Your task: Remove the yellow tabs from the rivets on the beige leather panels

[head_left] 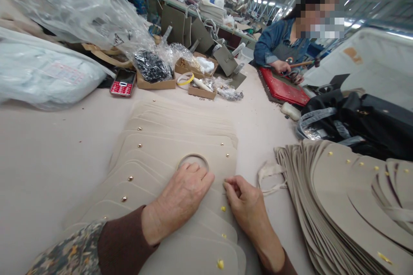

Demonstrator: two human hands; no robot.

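Overlapping beige panels [180, 144] lie fanned out in front of me, with metal studs [130, 178] along their left side. On the nearer panels, small yellow tape pieces [220, 264] mark the right side. My left hand [182, 195] rests over the panels with its fingers curled on a narrow roll of tape [193, 156], whose ring shows beyond the knuckles. At the right edge of a panel, my right hand [243, 197] is closed in a pinch. What sits between its thumb and forefinger is too small to make out.
A thick stack of beige panels [322, 197] stands at right, beside a cloth strip [271, 176] and black bags [364, 116]. Farther back are a red phone [123, 82], small parts boxes [156, 83] and plastic bags [48, 73]. A co-worker [280, 43] holds a hammer [303, 64] over a red board [284, 88].
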